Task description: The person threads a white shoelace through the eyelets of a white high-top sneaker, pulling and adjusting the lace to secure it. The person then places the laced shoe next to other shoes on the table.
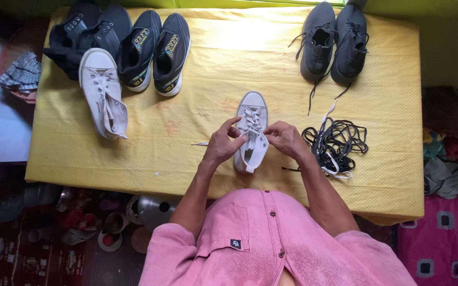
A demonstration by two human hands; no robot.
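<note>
A white high-top sneaker [251, 115] lies on the yellow tablecloth [208, 69], toe pointing away from me. My left hand [222, 143] pinches its white lace at the left side of the eyelets, and a lace end sticks out to the left. My right hand [286, 139] grips the lace on the shoe's right side near the ankle opening. Both hands rest against the shoe.
A pile of loose black and white laces [336, 144] lies right of my right hand. A second white sneaker [103, 95], black sneakers [156, 50] and a black high-top [78, 32] sit at the far left. A dark grey pair [335, 42] stands far right.
</note>
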